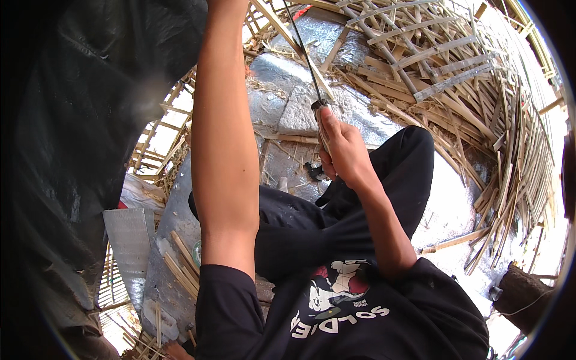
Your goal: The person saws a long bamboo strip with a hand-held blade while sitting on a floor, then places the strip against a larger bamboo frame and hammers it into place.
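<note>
My right hand (348,153) is closed around the handle of a long, thin-bladed knife (318,105), over my bent knee. Its dark blade points up and slightly left, seen nearly edge-on, and runs out at the top edge. Beside the blade a pale split bamboo strip (275,25) slants down to the right; in this view the blade crosses it. Whether they touch I cannot tell. My left arm reaches straight up past the top edge, so that hand is out of sight.
A flat pale stone block (303,114) lies on the silvery ground sheet ahead. Bamboo strips (462,114) are heaped at right, near a dark log (525,298). At left hangs dark sheeting (72,150), with a tapered grey metal plate (129,246) by it. A small black object (314,172) lies near my knee.
</note>
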Demonstrator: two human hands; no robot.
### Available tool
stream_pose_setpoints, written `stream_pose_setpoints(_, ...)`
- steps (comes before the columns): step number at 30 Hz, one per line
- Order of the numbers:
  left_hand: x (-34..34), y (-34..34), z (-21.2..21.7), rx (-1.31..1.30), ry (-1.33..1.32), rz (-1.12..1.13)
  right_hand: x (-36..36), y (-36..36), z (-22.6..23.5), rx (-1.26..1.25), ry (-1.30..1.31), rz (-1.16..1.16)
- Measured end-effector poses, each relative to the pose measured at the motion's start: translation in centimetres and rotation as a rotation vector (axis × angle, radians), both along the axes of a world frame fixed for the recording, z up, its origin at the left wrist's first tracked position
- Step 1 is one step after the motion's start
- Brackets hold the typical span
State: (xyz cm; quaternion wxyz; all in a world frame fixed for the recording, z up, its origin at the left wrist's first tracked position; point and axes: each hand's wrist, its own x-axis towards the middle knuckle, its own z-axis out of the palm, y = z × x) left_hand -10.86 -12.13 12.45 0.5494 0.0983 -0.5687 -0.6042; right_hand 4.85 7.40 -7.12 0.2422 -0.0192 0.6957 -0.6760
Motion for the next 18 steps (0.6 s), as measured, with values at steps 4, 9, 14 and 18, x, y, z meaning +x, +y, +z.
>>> stream_pose_setpoints(4, 1.4, 2.4, -0.2, 0.165, 0.085, -0.386, -0.7, 1.2, -1.4, 0.201, 0.156, -0.025)
stream_pose_setpoints(9, 2.6, -0.8, -1.1, -0.055, 0.050, -0.519, -0.8, 2.3, 0.2, 0.051, 0.020, 0.135)
stream_pose_setpoints(14, 6.0, -1.3, -2.3, -0.104, 0.033, -0.476, -1.2, 2.1, 0.0, 0.038, 0.018, 0.229)
stream_pose_setpoints(18, 8.1, -0.7, -3.0, -0.045, 0.044, -0.262, 0.0, 0.0, -0.9, 0.172, 0.231, 0.042)
